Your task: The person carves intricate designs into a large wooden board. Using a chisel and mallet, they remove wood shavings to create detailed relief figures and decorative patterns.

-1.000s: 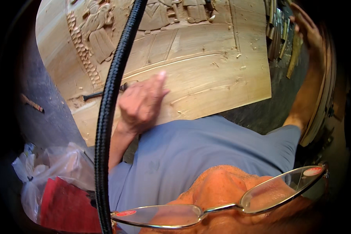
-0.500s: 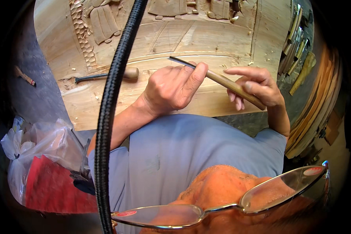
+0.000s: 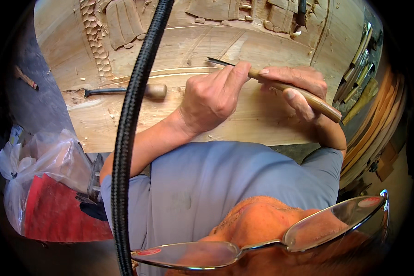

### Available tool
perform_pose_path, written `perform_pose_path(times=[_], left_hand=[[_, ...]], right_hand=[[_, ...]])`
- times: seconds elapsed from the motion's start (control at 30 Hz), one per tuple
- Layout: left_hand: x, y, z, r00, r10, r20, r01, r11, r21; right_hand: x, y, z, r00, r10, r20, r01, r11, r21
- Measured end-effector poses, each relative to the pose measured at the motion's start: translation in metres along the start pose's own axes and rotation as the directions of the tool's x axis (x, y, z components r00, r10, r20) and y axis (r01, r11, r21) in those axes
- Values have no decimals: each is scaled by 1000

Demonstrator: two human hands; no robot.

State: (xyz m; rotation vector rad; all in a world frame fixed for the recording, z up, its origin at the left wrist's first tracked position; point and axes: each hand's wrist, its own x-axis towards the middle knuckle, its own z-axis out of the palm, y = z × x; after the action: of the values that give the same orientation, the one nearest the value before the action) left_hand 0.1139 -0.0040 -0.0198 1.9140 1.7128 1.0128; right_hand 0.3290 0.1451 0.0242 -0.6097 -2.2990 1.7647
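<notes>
Between my two hands slants a wood gouge [image 3: 315, 99] with a dark steel blade and a long wooden handle. My left hand [image 3: 214, 92] is closed round its blade end, the tip poking out to the upper left. Farther back along the handle, my right hand [image 3: 303, 87] grips it with the fingers on top and the thumb below. Beneath both hands lies a pale wooden panel [image 3: 165, 115] with carved relief and drawn lines. A second chisel [image 3: 156, 91] with a round wooden handle rests on the panel to the left, partly hidden by a black braided cable.
Several chisels [image 3: 361, 60] lie in a row at the panel's right, near curved stacked boards [image 3: 372, 124]. The black cable [image 3: 126, 138] crosses my view. Lower left are a clear plastic bag [image 3: 55, 152] and something red [image 3: 60, 211]. A short stick [image 3: 25, 77] lies far left.
My right hand has closed onto the gouge's handle from above; before, its fingers were spread beside it. The gouge and my left hand have shifted slightly right.
</notes>
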Motion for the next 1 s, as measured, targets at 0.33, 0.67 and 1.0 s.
perform_pose_path(times=[0.33, 0.67, 1.0], left_hand=[[2, 7, 12, 997, -52, -56, 46, 993, -111], [-2, 2, 11, 998, -2, -58, -5, 994, -112], [-2, -3, 18, 991, 71, -109, -81, 993, -83]], right_hand=[[1, 4, -6, 997, 77, 14, -78, 993, 89], [5, -4, -4, 998, 42, 43, -42, 999, 2], [3, -8, 1, 999, -31, -15, 29, 995, -90]])
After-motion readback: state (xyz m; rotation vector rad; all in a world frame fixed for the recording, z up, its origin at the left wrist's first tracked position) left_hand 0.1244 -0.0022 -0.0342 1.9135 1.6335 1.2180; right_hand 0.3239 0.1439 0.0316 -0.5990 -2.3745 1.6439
